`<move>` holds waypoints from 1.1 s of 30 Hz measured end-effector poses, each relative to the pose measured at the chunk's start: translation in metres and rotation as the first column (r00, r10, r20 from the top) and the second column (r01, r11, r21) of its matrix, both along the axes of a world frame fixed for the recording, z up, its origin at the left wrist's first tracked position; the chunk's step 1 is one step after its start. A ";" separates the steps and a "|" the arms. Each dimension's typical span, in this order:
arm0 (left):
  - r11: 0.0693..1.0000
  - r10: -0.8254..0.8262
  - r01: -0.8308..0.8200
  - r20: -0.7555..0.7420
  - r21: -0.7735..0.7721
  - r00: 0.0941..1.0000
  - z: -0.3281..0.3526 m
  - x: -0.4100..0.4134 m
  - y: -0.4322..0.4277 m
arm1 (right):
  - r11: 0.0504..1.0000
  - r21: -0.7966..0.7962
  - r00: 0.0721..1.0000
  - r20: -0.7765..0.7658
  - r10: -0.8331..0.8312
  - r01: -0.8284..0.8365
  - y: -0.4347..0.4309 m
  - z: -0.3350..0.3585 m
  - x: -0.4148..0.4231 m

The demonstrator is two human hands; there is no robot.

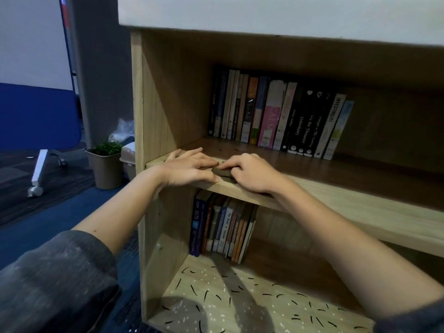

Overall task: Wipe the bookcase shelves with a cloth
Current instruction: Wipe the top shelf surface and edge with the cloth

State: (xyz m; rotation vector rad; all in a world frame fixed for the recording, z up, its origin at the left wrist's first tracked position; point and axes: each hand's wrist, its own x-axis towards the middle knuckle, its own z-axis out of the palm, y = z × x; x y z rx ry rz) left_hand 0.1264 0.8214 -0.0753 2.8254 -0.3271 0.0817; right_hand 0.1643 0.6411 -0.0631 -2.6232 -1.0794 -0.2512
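Your right fingers (230, 165) are curled down over one small, dark, folded cloth (222, 173), holding it. Your left fingers (204, 163) lie straight and close together, their tips touching the cloth's other side. The cloth sits between your two hands, the right hand (254, 175) and the left hand (187, 168), on the front lip of the middle shelf (348, 200), near its left end.

Both of your forearms are bare, and a grey sleeve (55, 284) is pushed up on your left arm.

You have two rows of books in view. The upper row (276, 116) stands upright at the back of the middle shelf, well behind the cloth. The lower row (223, 227) leans on the bottom shelf (240, 296). The spines are packed too tightly to count with certainty.

The bookcase (163, 104) is light wood. The bottom shelf's surface is pale, patterned with short dark dashes and white dots, and crossed by the shadows of your arms.

To the left, one potted plant (107, 164) stands on the blue carpeted floor (72, 212), just beside the bookcase. Further off is one blue panel (36, 116) on white wheeled legs.
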 end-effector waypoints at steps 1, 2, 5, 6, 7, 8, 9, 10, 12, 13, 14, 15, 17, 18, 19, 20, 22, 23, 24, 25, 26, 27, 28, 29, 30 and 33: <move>1.000 -0.002 0.002 0.001 0.003 1.000 0.000 0.000 0.000 | 0.998 0.012 0.998 -0.008 0.058 -0.058 -0.001 -0.001 -0.007; 1.000 -0.005 0.005 0.003 0.005 1.000 0.000 0.000 0.001 | 0.996 0.018 0.996 -0.026 0.082 -0.082 -0.010 0.001 -0.009; 1.000 -0.023 0.023 0.008 -0.006 1.000 -0.001 0.000 0.002 | 0.997 -0.001 0.994 -0.076 -0.075 0.075 -0.047 0.010 0.005; 1.000 -0.024 0.025 0.008 -0.008 1.000 0.000 0.000 0.002 | 0.989 -0.009 0.987 -0.068 -0.147 0.146 -0.051 0.012 0.013; 1.000 -0.024 0.024 0.008 -0.011 1.000 0.000 0.000 0.001 | 0.984 -0.026 0.983 -0.049 -0.179 0.178 -0.049 0.011 0.019; 1.000 -0.020 0.020 0.012 -0.021 1.000 0.000 -0.001 0.001 | 0.984 -0.041 0.984 -0.025 -0.176 0.175 -0.040 0.009 0.024; 0.999 -0.019 0.019 0.019 -0.039 1.000 -0.001 -0.001 0.000 | 0.986 -0.048 0.987 -0.008 -0.159 0.158 -0.028 0.006 0.025; 0.997 -0.016 0.019 0.033 -0.078 0.999 -0.002 -0.002 -0.001 | 0.990 -0.045 0.991 -0.004 -0.132 0.131 -0.015 0.004 0.022; 0.984 0.001 0.013 0.077 -0.179 0.997 -0.003 -0.003 0.000 | 0.999 -0.022 0.999 0.013 -0.040 0.040 0.005 0.001 0.009; 0.978 0.015 0.005 0.095 -0.210 0.995 -0.004 -0.003 0.000 | 1.000 -0.017 0.999 0.033 0.008 -0.008 0.007 0.000 -0.002; 0.975 0.031 -0.005 0.110 -0.224 0.993 -0.005 -0.003 0.000 | 0.999 -0.007 0.998 0.047 0.050 -0.050 0.004 0.000 -0.014; 0.975 0.044 -0.016 0.122 -0.222 0.992 -0.006 -0.002 0.000 | 0.996 0.002 0.994 0.054 0.091 -0.092 -0.004 0.000 -0.025; 0.982 0.046 -0.018 0.145 -0.189 0.988 -0.007 -0.002 -0.001 | 0.989 0.029 0.989 -0.004 0.146 -0.146 -0.032 0.009 -0.042; 0.984 0.036 -0.008 0.153 -0.180 0.988 -0.010 -0.002 0.000 | 0.990 0.043 0.989 -0.056 0.138 -0.136 -0.045 0.014 -0.044; 0.982 0.031 0.001 0.165 -0.190 0.986 -0.012 -0.001 0.001 | 0.993 0.069 0.991 -0.087 0.097 -0.091 -0.056 0.019 -0.041; 0.978 0.033 0.004 0.175 -0.209 0.984 -0.011 -0.001 0.001 | 0.995 0.098 0.996 -0.091 0.026 -0.017 -0.062 0.024 -0.032; 0.970 0.051 -0.003 0.192 -0.244 0.980 -0.010 -0.002 0.000 | 0.984 0.124 0.990 -0.081 -0.118 0.128 -0.055 0.023 -0.012; 0.966 0.061 -0.009 0.195 -0.257 0.979 -0.009 -0.002 -0.001 | 0.980 0.096 0.984 -0.068 -0.166 0.172 -0.044 0.017 -0.005; 0.965 0.075 -0.022 0.195 -0.261 0.978 -0.009 -0.003 -0.002 | 0.981 0.055 0.982 -0.030 -0.187 0.188 -0.032 0.008 -0.003; 0.967 0.088 -0.037 0.195 -0.252 0.977 -0.010 -0.005 -0.003 | 0.985 0.030 0.985 0.011 -0.171 0.171 -0.021 -0.001 -0.007; 0.970 0.102 -0.054 0.197 -0.238 0.975 -0.011 -0.005 -0.004 | 0.993 0.026 0.993 0.036 -0.115 0.114 -0.013 -0.006 -0.016; 0.972 0.119 -0.074 0.199 -0.221 0.973 -0.010 -0.004 -0.005 | 0.999 0.032 0.999 0.040 -0.033 0.031 -0.011 -0.005 -0.024; 0.971 0.146 -0.104 0.193 -0.214 0.970 -0.011 -0.005 -0.008 | 0.998 0.034 0.998 0.014 0.060 -0.061 -0.017 -0.002 -0.035; 0.970 0.162 -0.123 0.182 -0.210 0.970 -0.010 -0.005 -0.010 | 0.991 0.050 0.992 -0.033 0.125 -0.123 -0.024 0.008 -0.041; 0.970 0.169 -0.132 0.174 -0.206 0.970 -0.008 -0.006 -0.011 | 0.986 0.081 0.986 -0.073 0.151 -0.145 -0.033 0.017 -0.041; 0.963 0.207 -0.168 0.175 -0.212 0.963 -0.005 -0.008 -0.019 | 0.985 0.170 0.997 -0.059 0.038 -0.028 -0.057 0.032 -0.014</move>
